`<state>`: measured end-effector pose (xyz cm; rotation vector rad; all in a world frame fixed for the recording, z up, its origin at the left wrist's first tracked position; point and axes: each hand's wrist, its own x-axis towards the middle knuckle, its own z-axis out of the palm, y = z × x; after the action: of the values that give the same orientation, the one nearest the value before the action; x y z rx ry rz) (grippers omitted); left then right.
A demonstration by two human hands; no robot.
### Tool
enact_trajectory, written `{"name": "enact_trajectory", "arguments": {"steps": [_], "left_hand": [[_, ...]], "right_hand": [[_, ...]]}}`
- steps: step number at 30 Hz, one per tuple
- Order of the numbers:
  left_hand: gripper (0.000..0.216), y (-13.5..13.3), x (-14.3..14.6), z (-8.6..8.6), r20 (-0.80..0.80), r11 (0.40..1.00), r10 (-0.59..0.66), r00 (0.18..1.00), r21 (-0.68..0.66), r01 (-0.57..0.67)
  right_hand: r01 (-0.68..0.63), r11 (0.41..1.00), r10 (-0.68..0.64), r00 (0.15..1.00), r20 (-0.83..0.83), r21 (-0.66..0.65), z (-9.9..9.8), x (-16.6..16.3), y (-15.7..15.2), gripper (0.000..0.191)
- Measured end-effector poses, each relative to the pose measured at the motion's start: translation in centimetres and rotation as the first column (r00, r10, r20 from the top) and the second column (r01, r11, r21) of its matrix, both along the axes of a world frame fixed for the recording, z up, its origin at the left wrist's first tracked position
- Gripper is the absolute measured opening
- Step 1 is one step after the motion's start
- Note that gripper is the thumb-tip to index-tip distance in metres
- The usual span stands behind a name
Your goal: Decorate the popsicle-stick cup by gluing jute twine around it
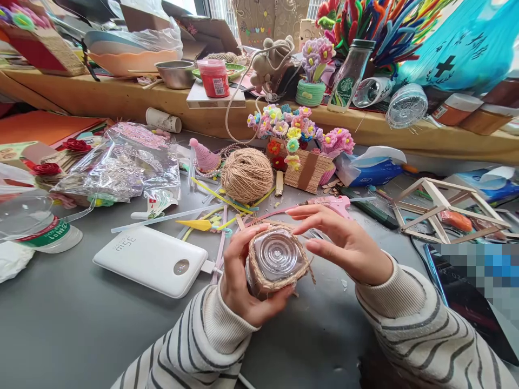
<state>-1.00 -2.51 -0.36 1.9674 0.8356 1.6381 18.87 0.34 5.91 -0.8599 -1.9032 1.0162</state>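
Note:
My left hand (247,281) is wrapped round a clear plastic container (278,254), whose ringed round base faces up toward me. Twine (302,273) is wound along the container's edge, and a loose end sticks out at its right side. Beside it, my right hand (340,243) hovers with fingers apart, the fingertips close to the container's upper right edge; nothing shows between them. Behind both hands sits a ball of jute twine (247,175). A pink glue gun (330,205) lies just past my right fingers.
At left lie a white power bank (150,262) and a plastic bottle (44,229). A wooden stick frame (450,210) and a phone (466,292) are at right. Pipe-cleaner flowers (284,127) stand at the back, below a shelf (211,116) crowded with jars and bowls.

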Motion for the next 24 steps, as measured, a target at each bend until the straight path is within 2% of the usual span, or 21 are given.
{"name": "enact_trajectory", "arguments": {"steps": [5, 11, 16, 24], "left_hand": [[0.081, 0.00, -0.02, 0.02, -0.015, 1.000, 0.006, 1.000, 0.008, -0.006], [0.081, 0.00, -0.03, 0.00, -0.028, 1.000, 0.017, 0.999, -0.001, -0.017], [0.082, 0.11, -0.06, 0.26, -0.041, 1.000, 0.006, 0.999, 0.006, -0.005], [0.080, 0.03, -0.11, 0.35, -0.052, 1.000, 0.021, 0.998, 0.000, -0.021]], "right_hand": [[0.087, 0.994, -0.095, 0.989, -0.116, -0.072, -0.45, -0.48, -0.05, 0.014], [0.147, 0.971, -0.176, 0.973, -0.149, -0.188, -0.58, -0.67, 0.03, 0.016], [0.084, 0.951, -0.132, 0.980, -0.147, -0.296, -0.75, -0.59, 0.28, 0.021], [0.099, 0.950, -0.142, 0.982, -0.124, -0.297, -0.82, -0.93, 0.49, 0.039]]}}
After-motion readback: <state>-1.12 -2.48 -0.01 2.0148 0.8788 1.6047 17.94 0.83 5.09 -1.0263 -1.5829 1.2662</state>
